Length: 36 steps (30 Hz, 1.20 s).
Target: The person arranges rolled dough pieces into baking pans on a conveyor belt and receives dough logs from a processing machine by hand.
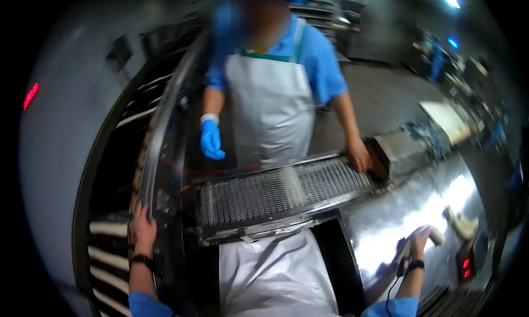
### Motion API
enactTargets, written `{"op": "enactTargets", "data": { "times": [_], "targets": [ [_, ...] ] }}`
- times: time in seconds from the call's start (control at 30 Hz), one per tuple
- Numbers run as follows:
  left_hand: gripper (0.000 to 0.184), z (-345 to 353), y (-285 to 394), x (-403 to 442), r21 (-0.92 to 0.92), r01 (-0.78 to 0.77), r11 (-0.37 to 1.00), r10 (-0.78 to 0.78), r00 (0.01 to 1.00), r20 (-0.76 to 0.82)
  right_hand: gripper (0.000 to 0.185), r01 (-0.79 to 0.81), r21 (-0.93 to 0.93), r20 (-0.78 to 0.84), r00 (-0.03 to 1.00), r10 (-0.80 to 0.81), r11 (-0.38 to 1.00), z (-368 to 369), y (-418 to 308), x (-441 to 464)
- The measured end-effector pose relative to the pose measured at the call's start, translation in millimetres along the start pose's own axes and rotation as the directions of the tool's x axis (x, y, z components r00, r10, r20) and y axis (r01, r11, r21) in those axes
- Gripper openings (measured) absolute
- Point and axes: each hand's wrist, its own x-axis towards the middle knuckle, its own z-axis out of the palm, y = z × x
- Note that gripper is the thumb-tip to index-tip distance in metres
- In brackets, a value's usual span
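My left hand (144,231) rests on the metal side rail (157,151) of a long machine at the left, fingers stretched along the edge and holding nothing I can see. Beside it, pale dough strips (108,229) lie in dark slots. My right hand (420,241) is over the shiny steel table (380,229), its fingers curled at a pale, roll-shaped piece (437,235) that looks like dough. Just beyond it lies another pale lump (462,224). Between my hands, a metal mesh tray (281,190) spans the front of the work area.
A co-worker in a white apron (270,107) stands across the mesh tray, one bare hand (359,154) at its right end and one blue-gloved hand (211,139) hanging free. A metal box (405,151) borders the tray. A red-lit display (466,264) sits at the lower right.
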Motion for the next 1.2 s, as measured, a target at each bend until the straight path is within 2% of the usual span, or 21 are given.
{"op": "enactTargets", "data": {
  "times": [0.07,0.1,0.2,0.27,0.33,0.37,0.4,0.47,0.53,0.57,0.6,0.63,0.7,0.8,0.9,0.93,0.97,1.03,1.07,1.13,1.2],
  "targets": [
    [0.055,-25,26,-3,0.015,0.064,0.998,-0.063,0.993,-0.1,0.078,0.035,-0.065,0.227,0.974,-0.02,0.997,24,-159,-63],
    [0.056,-34,37,19,0.149,0.091,0.985,-0.07,0.988,-0.137,0.079,0.092,-0.093,0.289,0.955,-0.062,0.991,39,-177,-63],
    [0.072,-28,12,28,0.314,0.512,0.799,-0.492,0.858,-0.149,0.083,0.301,-0.205,0.398,0.895,-0.202,0.931,79,-170,-71],
    [0.081,-29,5,30,0.344,0.633,0.693,-0.641,0.76,-0.107,0.082,0.504,-0.391,0.34,0.856,-0.388,0.77,105,-128,-71],
    [0.074,-20,-8,37,0.376,0.623,0.686,-0.597,0.777,-0.197,0.081,0.332,-0.501,0.283,0.936,-0.211,0.799,122,-185,-121],
    [0.068,-26,-6,39,0.37,0.576,0.729,-0.583,0.806,-0.105,0.08,0.485,-0.388,0.268,0.873,-0.408,0.784,131,-169,-127],
    [0.064,-30,34,7,0.372,0.544,0.753,-0.571,0.82,-0.044,0.069,0.45,-0.336,0.24,0.89,-0.387,0.827,128,-136,-99],
    [0.06,-9,27,5,0.357,0.571,0.739,-0.55,0.818,-0.169,0.054,0.357,-0.471,0.33,0.919,-0.215,0.807,128,-172,-105],
    [0.06,-17,51,1,0.362,0.61,0.705,-0.594,0.787,-0.168,0.04,0.439,-0.49,0.29,0.897,-0.334,0.753,141,-158,-81],
    [0.061,-13,51,-4,0.359,0.604,0.711,-0.554,0.796,-0.243,0.036,0.289,-0.272,0.384,0.907,-0.171,0.918,149,-155,-64],
    [0.061,-12,50,-7,0.36,0.608,0.708,-0.567,0.793,-0.224,0.032,0.074,-0.083,0.505,0.863,-0.022,0.994,145,-155,-59],
    [0.061,-10,49,-8,0.35,0.602,0.718,-0.553,0.798,-0.238,0.021,-0.157,0.218,0.63,0.776,-0.016,0.963,155,-179,-74],
    [0.06,-3,43,-11,0.345,0.586,0.733,-0.513,0.81,-0.286,0.023,-0.348,0.266,0.737,0.675,0.044,0.899,164,-216,-84],
    [0.058,-3,45,-6,0.334,0.595,0.731,-0.545,0.804,-0.239,0.044,-0.315,0.212,0.833,0.553,-0.002,0.925,168,-354,-142],
    [0.054,14,42,-5,0.319,0.583,0.748,-0.513,0.811,-0.28,0.058,-0.218,0.344,0.834,0.517,-0.191,0.913,176,-465,-182],
    [0.054,17,39,-1,0.31,0.577,0.755,-0.508,0.815,-0.28,0.055,-0.179,0.448,0.859,0.359,-0.366,0.876,177,-501,-202],
    [0.055,15,39,-1,0.285,0.567,0.773,-0.495,0.82,-0.287,0.052,-0.288,0.452,0.883,0.28,-0.377,0.844,178,-530,-221],
    [0.054,17,37,-1,0.278,0.554,0.785,-0.472,0.825,-0.311,0.055,-0.279,0.426,0.905,0.125,-0.407,0.861,185,-584,-261],
    [0.053,18,37,-1,0.278,0.543,0.792,-0.454,0.829,-0.327,0.062,-0.375,0.438,0.859,-0.093,-0.503,0.817,197,-602,-276],
    [0.051,15,38,1,0.274,0.557,0.784,-0.464,0.819,-0.338,0.07,-0.535,0.391,0.815,-0.178,-0.552,0.749,224,-631,-325],
    [0.05,14,42,-3,0.277,0.565,0.777,-0.477,0.816,-0.327,0.073,-0.555,0.352,0.694,-0.385,-0.608,0.754,257,-640,-345]
  ]
}}
